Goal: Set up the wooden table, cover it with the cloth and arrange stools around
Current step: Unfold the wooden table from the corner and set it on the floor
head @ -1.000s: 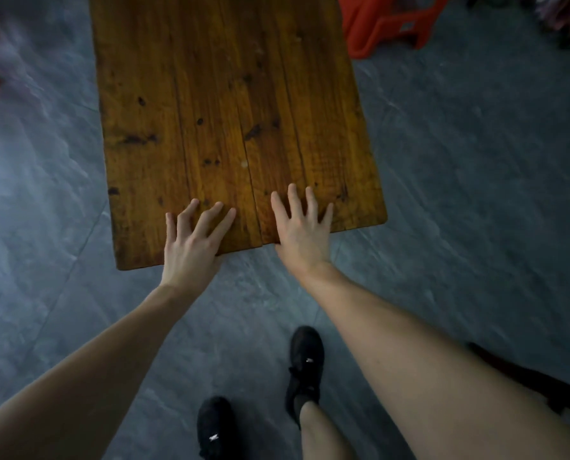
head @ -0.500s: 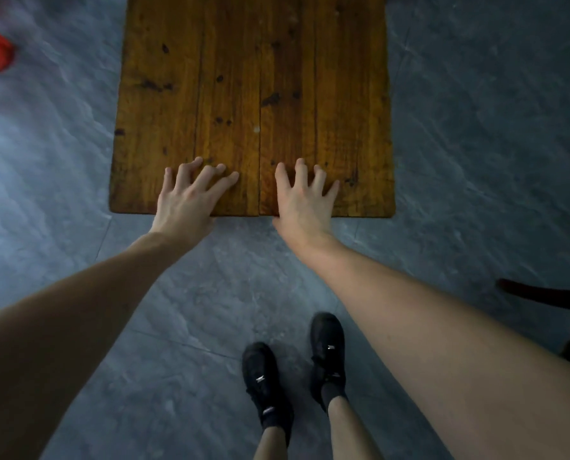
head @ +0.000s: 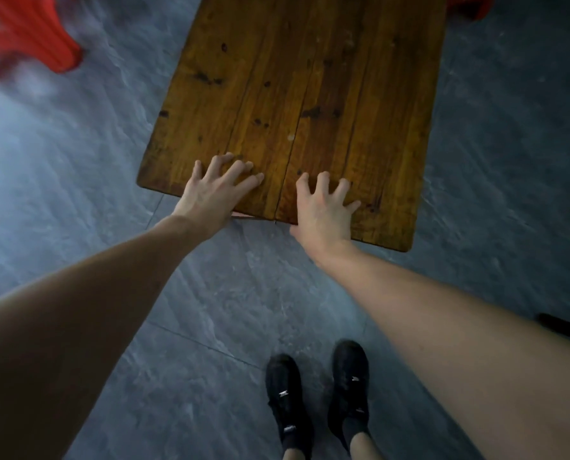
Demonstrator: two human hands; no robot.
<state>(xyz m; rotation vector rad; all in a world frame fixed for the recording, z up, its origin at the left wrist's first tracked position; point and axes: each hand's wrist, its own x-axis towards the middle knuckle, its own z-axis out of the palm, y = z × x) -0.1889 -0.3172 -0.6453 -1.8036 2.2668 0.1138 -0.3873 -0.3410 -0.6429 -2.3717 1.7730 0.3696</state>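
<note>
Wooden desk [head: 310,94] — knotted amber planks, uncovered — with left hand [head: 210,197] and right hand [head: 323,214] pressed on its near edge, fingers spread; red stool [head: 28,34] blurred at left.

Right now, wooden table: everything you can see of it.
The table shows only its top: brown, varnished-looking planks running away from the camera, with dark knots, stains and a seam down the middle. Corners are rounded; the far end is cut off by the frame, and the legs are hidden. No cloth on it. It stands on grey tiled floor, skewed to the view. The left hand and right hand rest on its near edge, fingers spread and bent on top. A red stool stands apart, far left.
</note>
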